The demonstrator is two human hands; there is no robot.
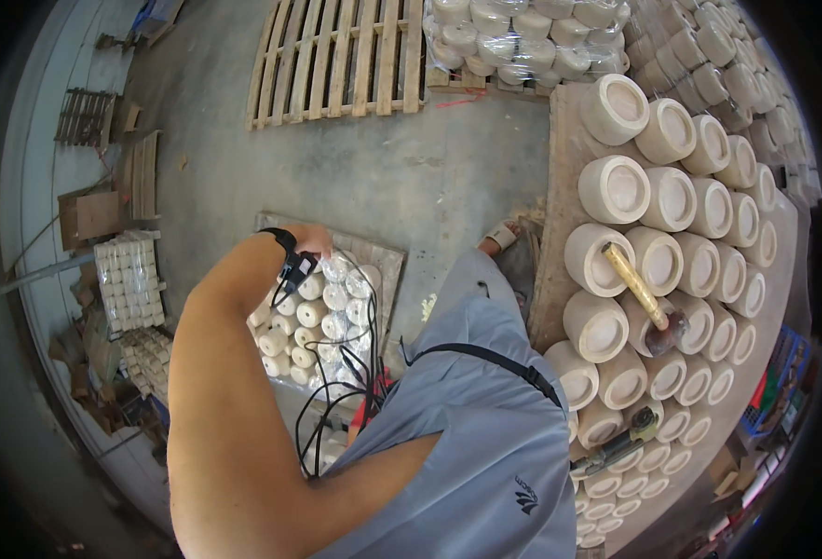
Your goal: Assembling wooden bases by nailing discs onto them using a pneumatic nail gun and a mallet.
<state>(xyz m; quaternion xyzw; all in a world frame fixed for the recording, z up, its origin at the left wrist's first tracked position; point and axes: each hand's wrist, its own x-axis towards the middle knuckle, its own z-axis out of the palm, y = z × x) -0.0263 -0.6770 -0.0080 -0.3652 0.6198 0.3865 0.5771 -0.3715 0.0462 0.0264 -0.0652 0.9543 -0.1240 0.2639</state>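
Note:
My left hand (312, 240) hangs over a stack of cream round pieces (308, 313) with small holes, partly covered in shiny clear film. It is nearest the far edge of that stack. The fingers are foreshortened and partly hidden, so I cannot make out whether they grip the film. A black strap with a small black device (299, 268) sits at the wrist. Black cables (371, 345) loop down beside the stack toward my waist. My right hand is out of view. Beneath the stack a wooden pallet or board (383, 265) shows at its edge.
At right, a table (560, 186) carries rows of thick round cream blocks (616, 191) with recessed tops. A mallet (636, 284) and a dark tool (616, 447) lie on them. An empty slatted pallet (336, 61) and film-wrapped stacks (532, 37) stand ahead.

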